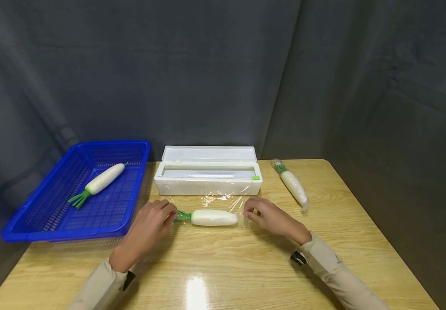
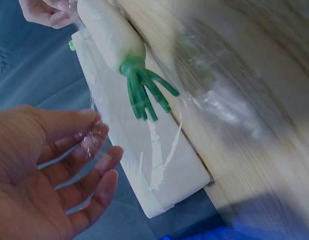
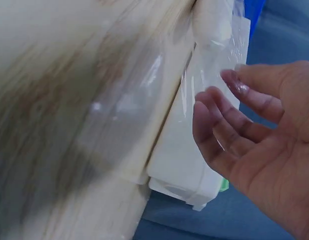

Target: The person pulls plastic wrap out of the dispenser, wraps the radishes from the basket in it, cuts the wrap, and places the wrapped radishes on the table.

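A white radish (image 1: pixel 214 218) with cut green stems lies lengthwise between the two hands, clear cling film around it. At the stem end, my left hand (image 1: pixel 154 217) pinches the film between thumb and forefinger. My right hand (image 1: pixel 271 216) pinches the film (image 3: pixel 214 70) beyond the radish's tip. The left wrist view shows the green stems (image 2: pixel 144 92) under the film, which runs up to the left fingertips (image 2: pixel 92 120). Right behind the radish stands a white cling film dispenser (image 1: pixel 209 187) with its lid raised; film stretches from its front toward the radish.
A blue plastic basket (image 1: pixel 71 234) at the left holds another white radish (image 1: pixel 106 178). To the right of the dispenser lies a film-wrapped radish (image 1: pixel 294 186). The dispenser has a green slider (image 1: pixel 255 177). A dark curtain (image 1: pixel 168 77) hangs behind the wooden table (image 1: pixel 238 275).
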### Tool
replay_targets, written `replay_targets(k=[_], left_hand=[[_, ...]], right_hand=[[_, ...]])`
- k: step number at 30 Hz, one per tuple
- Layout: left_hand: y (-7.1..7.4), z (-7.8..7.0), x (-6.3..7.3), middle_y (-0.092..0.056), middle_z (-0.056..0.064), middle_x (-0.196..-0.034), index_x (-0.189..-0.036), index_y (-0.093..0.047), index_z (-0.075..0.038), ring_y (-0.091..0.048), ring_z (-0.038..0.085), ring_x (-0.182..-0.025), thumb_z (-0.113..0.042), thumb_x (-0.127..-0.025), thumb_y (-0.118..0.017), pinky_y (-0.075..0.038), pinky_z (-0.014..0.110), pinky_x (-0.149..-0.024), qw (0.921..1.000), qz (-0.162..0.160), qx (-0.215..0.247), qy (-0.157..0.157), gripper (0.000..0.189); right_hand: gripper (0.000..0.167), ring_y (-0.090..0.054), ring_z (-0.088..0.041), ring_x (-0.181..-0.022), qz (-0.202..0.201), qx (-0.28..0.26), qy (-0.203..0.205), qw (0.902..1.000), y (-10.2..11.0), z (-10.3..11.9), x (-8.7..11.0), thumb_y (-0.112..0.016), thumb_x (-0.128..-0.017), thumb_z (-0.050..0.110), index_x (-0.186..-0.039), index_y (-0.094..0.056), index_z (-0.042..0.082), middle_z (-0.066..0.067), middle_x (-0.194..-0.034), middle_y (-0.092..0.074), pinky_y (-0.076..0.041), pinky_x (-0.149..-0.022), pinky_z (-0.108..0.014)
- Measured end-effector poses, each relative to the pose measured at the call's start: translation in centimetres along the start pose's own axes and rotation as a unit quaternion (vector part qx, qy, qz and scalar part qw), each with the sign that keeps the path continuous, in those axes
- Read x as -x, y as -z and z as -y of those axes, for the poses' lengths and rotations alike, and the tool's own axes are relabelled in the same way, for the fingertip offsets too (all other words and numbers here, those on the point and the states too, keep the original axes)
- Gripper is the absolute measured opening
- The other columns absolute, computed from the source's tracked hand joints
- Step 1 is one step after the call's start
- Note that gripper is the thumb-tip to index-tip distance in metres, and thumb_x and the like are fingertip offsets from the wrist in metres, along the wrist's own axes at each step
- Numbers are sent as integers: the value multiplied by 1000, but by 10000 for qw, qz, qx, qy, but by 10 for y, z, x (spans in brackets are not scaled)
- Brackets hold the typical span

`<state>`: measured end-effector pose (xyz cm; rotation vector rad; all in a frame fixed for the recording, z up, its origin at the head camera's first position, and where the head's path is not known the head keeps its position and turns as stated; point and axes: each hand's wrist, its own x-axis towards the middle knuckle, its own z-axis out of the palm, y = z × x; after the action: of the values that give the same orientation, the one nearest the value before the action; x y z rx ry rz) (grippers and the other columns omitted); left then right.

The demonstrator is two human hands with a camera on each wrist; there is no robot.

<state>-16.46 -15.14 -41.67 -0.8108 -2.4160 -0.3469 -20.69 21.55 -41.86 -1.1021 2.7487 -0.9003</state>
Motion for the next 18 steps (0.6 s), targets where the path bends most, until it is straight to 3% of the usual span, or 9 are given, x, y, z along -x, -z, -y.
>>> replay_targets(k=[5, 9, 18], left_hand=[[-8, -2, -7, -62, 4, -77, -82, -67, -6, -60, 25, -69, 5, -79, -84, -45, 37, -59, 9990, -330, -304, -37, 20], [-14, -5, -11, -58, 7, -74, -78, -63, -5, -58, 27, -67, 6, -80, -81, -39, 35, -56, 9966, -402, -707, -108, 22], [-23, -6, -11, -56, 11, -71, -69, -60, -4, -57, 32, -65, 11, -77, -78, -40, 38, -57, 9942, -335, -949, 387, 25]], right_hand=[[5, -58, -9, -87, -466, 293, -181, 9983, -6, -4, -4, -68, -102, 9, -97, -68, 10, 4, -96, -62, -54, -76, -29], [7, -56, -9, -83, -686, 652, -207, 9953, -14, -6, -7, -69, -101, 10, -95, -68, 10, 2, -96, -61, -54, -73, -27], [8, -53, -9, -77, -1090, 963, -386, 9886, -22, -7, -8, -74, -98, 9, -91, -69, 6, 1, -89, -59, -51, -67, -25]])
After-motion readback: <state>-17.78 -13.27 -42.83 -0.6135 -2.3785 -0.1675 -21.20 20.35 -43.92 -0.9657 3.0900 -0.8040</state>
